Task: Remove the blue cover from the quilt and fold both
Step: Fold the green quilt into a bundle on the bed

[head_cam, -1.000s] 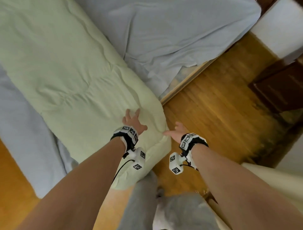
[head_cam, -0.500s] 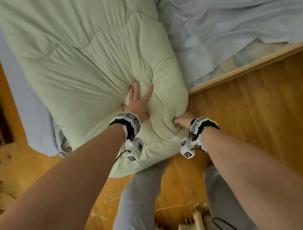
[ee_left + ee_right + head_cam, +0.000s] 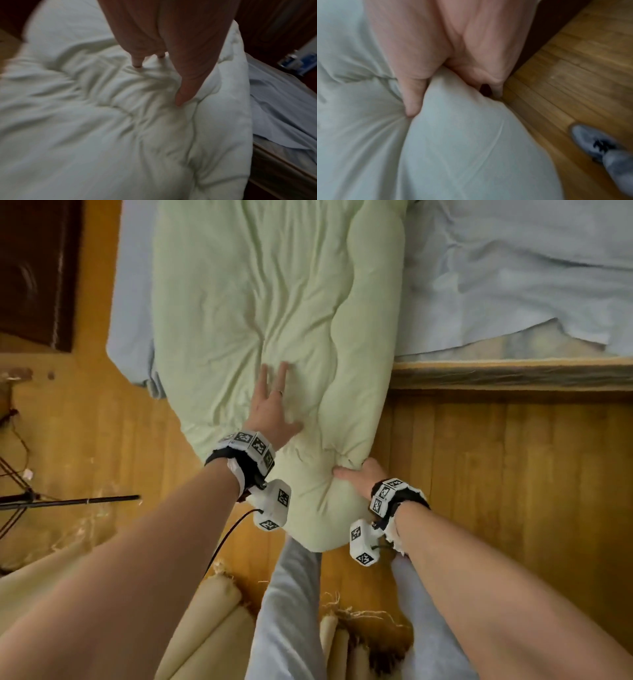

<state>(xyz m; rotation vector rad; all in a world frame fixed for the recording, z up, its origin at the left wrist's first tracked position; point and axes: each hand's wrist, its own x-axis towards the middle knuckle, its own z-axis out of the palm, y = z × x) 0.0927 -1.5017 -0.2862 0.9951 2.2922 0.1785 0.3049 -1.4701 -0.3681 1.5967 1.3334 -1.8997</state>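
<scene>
One pale green quilt lies folded lengthwise across the corner of the bed, its near end hanging over the bed's wooden edge toward the floor. One blue cover lies spread and rumpled on the bed to the right of the quilt, with another stretch of blue fabric showing under the quilt's left side; whether the two are one piece cannot be told.

Two hands work the quilt. The left hand lies flat on top of the quilt near its overhanging end, fingers straight and slightly spread, thumb out to the side, pressing the fabric down so that creases radiate from it; the left wrist view shows the fingertips and thumb sunk into the soft surface. The right hand grips the quilt's right edge at the near end, just beside the bed's edge: the thumb digs into the top while the other fingers curl underneath the rolled border, out of sight.

On the wooden floor stand the person's two legs in grey trousers, with one grey shoe visible in the right wrist view. One dark stand leg lies at the left.
</scene>
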